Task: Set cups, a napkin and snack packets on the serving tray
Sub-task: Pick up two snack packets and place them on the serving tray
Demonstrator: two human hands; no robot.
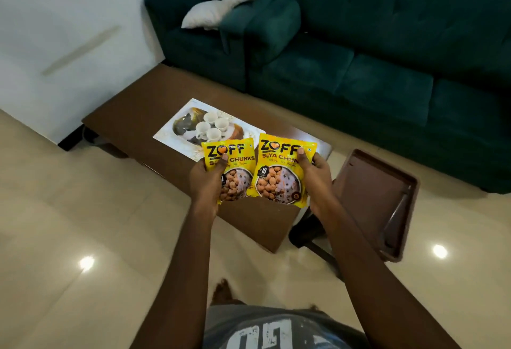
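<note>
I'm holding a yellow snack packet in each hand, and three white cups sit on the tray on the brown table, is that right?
Not quite. The head view shows four white cups on the tray, not three. The rest holds: the left hand grips the left packet, the right hand grips the right packet, and the tray lies on the brown table.
</note>
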